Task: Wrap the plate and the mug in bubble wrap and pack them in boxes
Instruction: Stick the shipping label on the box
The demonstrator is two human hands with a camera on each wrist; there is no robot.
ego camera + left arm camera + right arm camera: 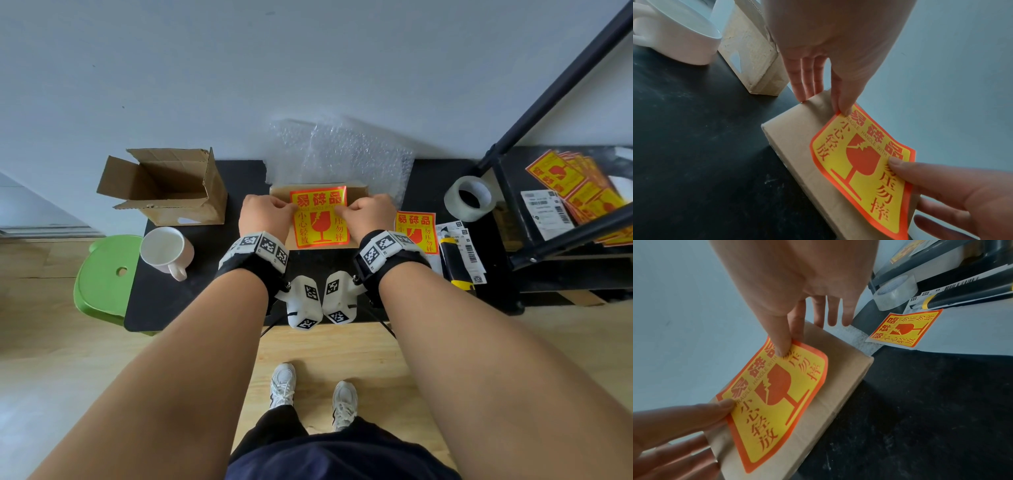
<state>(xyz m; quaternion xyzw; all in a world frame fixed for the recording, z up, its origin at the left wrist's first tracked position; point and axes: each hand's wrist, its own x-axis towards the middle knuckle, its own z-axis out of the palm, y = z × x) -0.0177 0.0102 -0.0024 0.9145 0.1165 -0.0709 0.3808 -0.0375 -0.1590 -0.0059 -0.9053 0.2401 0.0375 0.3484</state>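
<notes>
A flat closed cardboard box (357,190) lies in the middle of the black table (205,291). A yellow and orange fragile sticker (320,219) sits over its lid, far edge lifted. My left hand (286,205) pinches the sticker's far left corner (840,113). My right hand (337,209) pinches its far right corner (785,348), thumb on top. A white mug (168,248) stands unwrapped at the left, next to an open cardboard box (164,186). Bubble wrap (342,154) leans on the wall behind. No plate is in view.
A clear tape roll (469,198), a second fragile sticker (416,231) and barcode labels (462,246) lie to the right. A black shelf frame (548,102) holds a stack of stickers (575,185). A green stool (102,274) stands at the table's left.
</notes>
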